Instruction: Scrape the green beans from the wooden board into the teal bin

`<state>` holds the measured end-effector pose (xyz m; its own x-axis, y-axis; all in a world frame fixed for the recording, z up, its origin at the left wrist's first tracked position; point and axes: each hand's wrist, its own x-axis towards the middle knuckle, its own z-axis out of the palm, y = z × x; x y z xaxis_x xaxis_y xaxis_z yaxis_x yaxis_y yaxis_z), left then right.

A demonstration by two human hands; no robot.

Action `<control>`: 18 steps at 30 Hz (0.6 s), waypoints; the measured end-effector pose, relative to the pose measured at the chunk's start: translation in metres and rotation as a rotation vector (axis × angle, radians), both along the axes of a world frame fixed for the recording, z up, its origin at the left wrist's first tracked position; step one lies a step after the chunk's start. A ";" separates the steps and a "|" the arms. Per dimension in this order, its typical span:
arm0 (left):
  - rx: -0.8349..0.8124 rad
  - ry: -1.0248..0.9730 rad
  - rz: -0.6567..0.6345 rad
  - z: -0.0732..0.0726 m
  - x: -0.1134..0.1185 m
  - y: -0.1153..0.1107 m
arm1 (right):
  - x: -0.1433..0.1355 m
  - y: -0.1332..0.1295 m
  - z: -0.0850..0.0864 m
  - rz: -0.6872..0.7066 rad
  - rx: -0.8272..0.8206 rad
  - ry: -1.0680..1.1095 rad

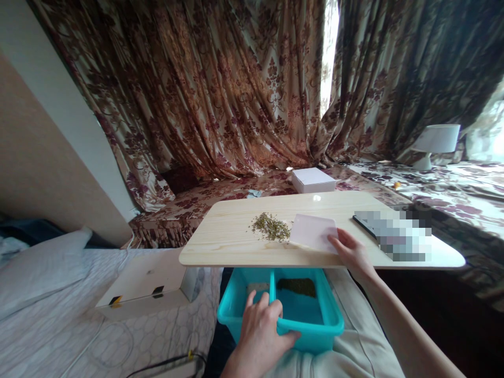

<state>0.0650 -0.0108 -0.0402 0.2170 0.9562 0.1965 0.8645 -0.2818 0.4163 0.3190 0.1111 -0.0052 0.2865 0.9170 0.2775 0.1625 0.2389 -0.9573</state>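
Loose green-brown bits [271,227] lie in a flat pile on the pale wooden board [236,252]. Just right of them, a translucent white sheet or scraper [313,231] is pinched at its right end by my right hand [352,252]. Below the board's near edge sits a turquoise two-part bin [311,328], with dark greenish matter [297,286] in its right compartment and a small pale item [258,287] in the left one. My left hand [263,325] grips the bin's near rim around the divider, its fingers bent over the edge.
A blurred-out flat item with a dark edge [394,236] rests on the board's right part. Behind the board is a white box [314,179]. A larger white box [147,281] lies on the bed at left, near a cable. A lamp [437,139] stands at far right.
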 end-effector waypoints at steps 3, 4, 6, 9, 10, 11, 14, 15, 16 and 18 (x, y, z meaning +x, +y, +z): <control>0.001 0.004 0.000 -0.001 0.000 0.000 | -0.001 0.002 0.000 -0.006 -0.006 0.005; 0.001 0.005 0.000 -0.001 0.000 0.000 | -0.001 0.002 -0.001 -0.008 -0.008 0.005; 0.002 0.008 0.000 -0.001 0.000 0.000 | -0.002 0.003 -0.001 -0.007 -0.010 0.003; 0.004 0.008 -0.002 -0.002 0.000 0.001 | -0.002 0.002 0.000 0.003 -0.006 -0.008; 0.005 0.007 -0.003 -0.002 0.000 0.000 | -0.002 0.002 0.000 0.006 -0.004 -0.011; 0.005 0.006 -0.003 -0.002 0.000 0.000 | -0.002 0.002 0.000 0.007 -0.001 -0.014; 0.007 0.004 -0.001 -0.001 0.000 0.000 | -0.002 0.002 0.000 0.008 -0.001 -0.020; 0.008 0.004 0.000 -0.001 0.000 0.000 | -0.002 0.002 0.000 0.008 -0.002 -0.021; 0.008 0.004 0.000 -0.001 0.000 0.000 | -0.002 0.002 0.000 0.008 -0.002 -0.024; 0.007 0.003 0.000 -0.001 0.000 0.000 | -0.002 0.002 0.000 0.008 0.000 -0.029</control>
